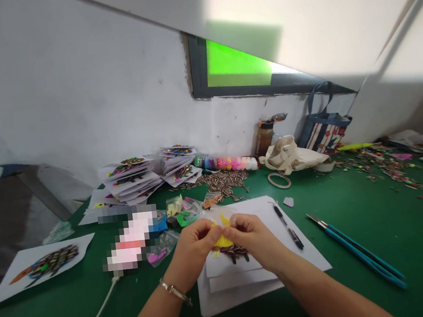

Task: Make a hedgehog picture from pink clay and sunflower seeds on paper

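My left hand point(199, 240) and my right hand point(252, 235) meet over a stack of white paper point(243, 281). Fingertips of both are pinched on soft yellow modelling clay point(225, 240), seemingly in a small clear bag. Right below lies a picture of striped seeds point(236, 254) stuck on the top sheet, partly hidden by my hands. A black pen point(288, 226) rests on the paper's right side. Blue-handled tweezers point(365, 253) lie on the green table to the right.
Small bags of coloured clay point(185, 216) lie left of the paper. Stacked seed pictures point(134, 176), loose seeds point(225, 182), a tape roll point(279, 180), a bottle point(264, 138) and a cloth bag point(294, 155) line the back. A white cable point(99, 311) crosses the front left.
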### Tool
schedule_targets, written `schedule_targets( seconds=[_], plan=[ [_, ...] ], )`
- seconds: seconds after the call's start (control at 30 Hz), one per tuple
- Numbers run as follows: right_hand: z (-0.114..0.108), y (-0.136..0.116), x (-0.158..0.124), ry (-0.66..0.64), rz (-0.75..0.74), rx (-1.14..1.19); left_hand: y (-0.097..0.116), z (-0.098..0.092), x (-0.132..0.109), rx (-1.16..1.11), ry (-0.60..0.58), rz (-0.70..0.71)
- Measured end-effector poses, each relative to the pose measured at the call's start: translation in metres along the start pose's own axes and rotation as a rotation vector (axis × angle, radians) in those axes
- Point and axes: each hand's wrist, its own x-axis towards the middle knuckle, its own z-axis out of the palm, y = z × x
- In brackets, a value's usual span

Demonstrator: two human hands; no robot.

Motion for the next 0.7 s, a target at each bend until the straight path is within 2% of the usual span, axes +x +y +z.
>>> schedule_targets(
  seconds=[0.07, 0.2, 0.3, 0.47, 0.7],
  plan=[
    [0.0005, -0.0009, 0.0, -0.001, 0.01, 0.003, -0.0008, 0.0, 0.0005, 0.03, 0.023, 0.027],
    [0.0027, -0.0025, -0.0002, 0.02, -0.072, -0.04, -0.0029, -0.0008, 0.0012, 0.083, 0.062, 0.038],
    [0.0037, -0.0023, -0.0006, 0.046, -0.077, 0.023, -0.0041, -0.0014, 0.0004, 0.102, 0.068, 0.022],
    [0.0024, -0.0038, -0.0016, -0.04, -0.06, 0.13, -0.0021, -0.0003, -0.0028, 0.047, 0.012, 0.003],
    [-0.0019, -0.0033, -0.0021, -0.061, -0.06, 0.056, 0.0027, -0.0001, -0.0015, 0.024, 0.019, 0.035]
  ],
)
